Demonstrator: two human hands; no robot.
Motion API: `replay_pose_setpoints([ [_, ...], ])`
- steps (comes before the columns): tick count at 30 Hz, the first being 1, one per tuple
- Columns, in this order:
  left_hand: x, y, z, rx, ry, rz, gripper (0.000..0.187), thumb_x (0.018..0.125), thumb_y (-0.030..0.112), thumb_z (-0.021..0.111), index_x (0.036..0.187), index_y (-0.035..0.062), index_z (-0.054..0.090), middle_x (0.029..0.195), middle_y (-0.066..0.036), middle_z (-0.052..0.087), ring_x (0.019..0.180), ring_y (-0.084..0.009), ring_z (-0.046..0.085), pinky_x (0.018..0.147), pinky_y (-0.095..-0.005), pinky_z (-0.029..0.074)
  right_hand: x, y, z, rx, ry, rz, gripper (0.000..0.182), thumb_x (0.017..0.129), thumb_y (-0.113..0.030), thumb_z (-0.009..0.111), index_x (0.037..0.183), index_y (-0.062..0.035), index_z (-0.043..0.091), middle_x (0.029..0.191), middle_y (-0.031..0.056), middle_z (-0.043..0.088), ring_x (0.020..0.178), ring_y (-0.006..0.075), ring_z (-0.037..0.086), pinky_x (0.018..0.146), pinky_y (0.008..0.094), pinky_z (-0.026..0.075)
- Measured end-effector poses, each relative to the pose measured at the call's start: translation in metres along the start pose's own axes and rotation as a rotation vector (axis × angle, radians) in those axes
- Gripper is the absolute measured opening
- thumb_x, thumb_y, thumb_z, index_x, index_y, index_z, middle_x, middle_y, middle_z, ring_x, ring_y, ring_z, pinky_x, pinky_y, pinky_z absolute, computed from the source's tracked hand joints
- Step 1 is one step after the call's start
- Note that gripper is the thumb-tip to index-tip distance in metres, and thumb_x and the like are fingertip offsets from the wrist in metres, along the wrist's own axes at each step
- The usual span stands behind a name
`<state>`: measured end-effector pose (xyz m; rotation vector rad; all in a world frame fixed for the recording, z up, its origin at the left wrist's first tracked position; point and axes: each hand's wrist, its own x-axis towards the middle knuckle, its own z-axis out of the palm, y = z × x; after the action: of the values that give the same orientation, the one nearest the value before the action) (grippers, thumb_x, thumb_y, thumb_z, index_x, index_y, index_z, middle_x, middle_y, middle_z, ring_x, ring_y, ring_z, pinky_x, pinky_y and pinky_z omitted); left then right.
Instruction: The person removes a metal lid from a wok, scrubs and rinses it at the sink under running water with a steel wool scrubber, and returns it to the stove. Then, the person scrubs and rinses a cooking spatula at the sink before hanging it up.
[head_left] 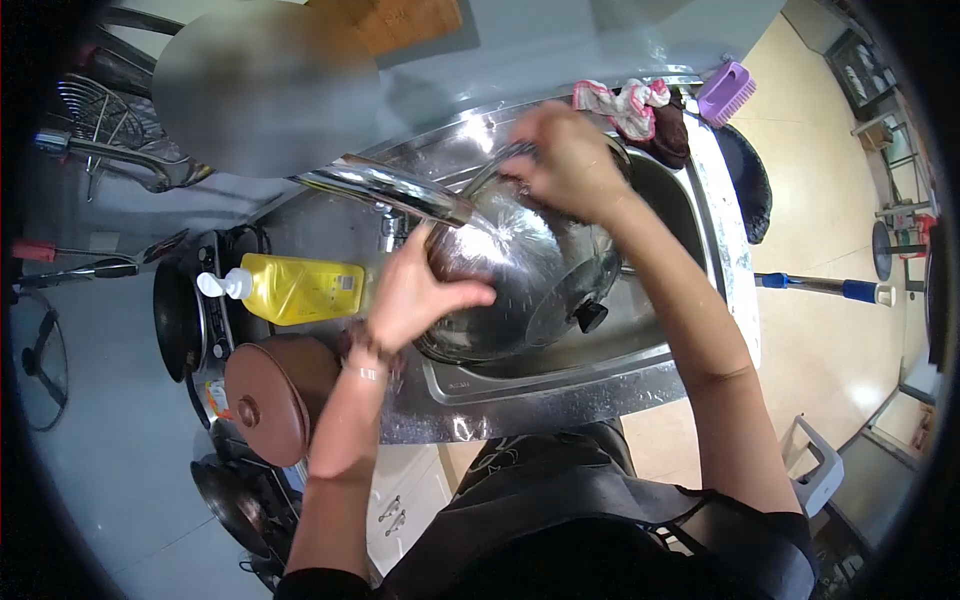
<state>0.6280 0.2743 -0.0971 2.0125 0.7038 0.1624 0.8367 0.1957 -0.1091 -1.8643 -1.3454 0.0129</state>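
Water from the chrome tap (400,190) splashes on a large, shiny round pan lid (500,270) tilted over the sink (640,350). A black knob (591,317) shows at its lower right. My left hand (415,295) grips the lid's left edge, thumb stretched over the wet surface and the other fingers mostly hidden behind the rim. Blurred by motion, my right hand (570,160) is at the far side with fingers curled, beside a dark-ended metal loop (490,170). What lies in its fingers is hidden.
Left of the sink are a yellow soap bottle (305,288) with a white pump and a brown lidded pot (270,400). Dark pans (180,320) stand farther left. Cloths (640,108) and a purple brush (727,93) lie on the sink's far right edge. A blurred grey disc (265,90) hangs upper left.
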Motion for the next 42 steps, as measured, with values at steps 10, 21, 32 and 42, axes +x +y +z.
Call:
replay_pose_setpoints([
  [10, 0.025, 0.028, 0.007, 0.151, -0.093, 0.196, 0.055, 0.055, 0.022, 0.080, 0.099, -0.0003, 0.057, 0.088, -0.011, 0.061, 0.079, -0.0242, 0.058, 0.072, -0.0333, 0.045, -0.007, 0.003, -0.026, -0.025, -0.022, 0.101, 0.021, 0.061, -0.014, 0.070, 0.077, -0.0042, 0.063, 0.081, 0.0111, 0.059, 0.079, 0.0293, 0.056, 0.070, 0.0373, 0.045],
  [21, 0.017, 0.022, 0.011, -0.221, -0.175, 0.045, 0.038, 0.062, 0.008, 0.078, 0.092, -0.0006, 0.058, 0.081, -0.002, 0.060, 0.073, -0.0095, 0.054, 0.069, -0.0252, 0.045, -0.001, 0.004, -0.018, 0.034, -0.018, 0.089, 0.021, 0.063, -0.018, 0.070, 0.079, -0.0057, 0.065, 0.087, 0.0116, 0.062, 0.085, 0.0264, 0.058, 0.075, 0.0351, 0.047],
  [32, 0.004, 0.031, 0.016, -0.038, -0.071, 0.109, 0.051, 0.059, 0.016, 0.080, 0.100, -0.0014, 0.056, 0.088, -0.006, 0.061, 0.077, -0.0097, 0.054, 0.072, -0.0258, 0.045, -0.007, 0.053, -0.038, 0.305, -0.031, 0.354, 0.022, 0.062, -0.019, 0.072, 0.077, -0.0036, 0.065, 0.079, 0.0118, 0.062, 0.079, 0.0283, 0.058, 0.074, 0.0340, 0.046],
  [42, -0.002, 0.020, 0.018, -0.068, -0.039, 0.080, 0.052, 0.059, 0.014, 0.080, 0.102, -0.0014, 0.054, 0.088, -0.004, 0.061, 0.078, -0.0098, 0.055, 0.074, -0.0255, 0.045, -0.002, 0.018, -0.013, 0.038, -0.073, 0.112, 0.025, 0.063, -0.021, 0.071, 0.082, -0.0045, 0.065, 0.083, 0.0139, 0.062, 0.085, 0.0293, 0.057, 0.076, 0.0344, 0.045],
])
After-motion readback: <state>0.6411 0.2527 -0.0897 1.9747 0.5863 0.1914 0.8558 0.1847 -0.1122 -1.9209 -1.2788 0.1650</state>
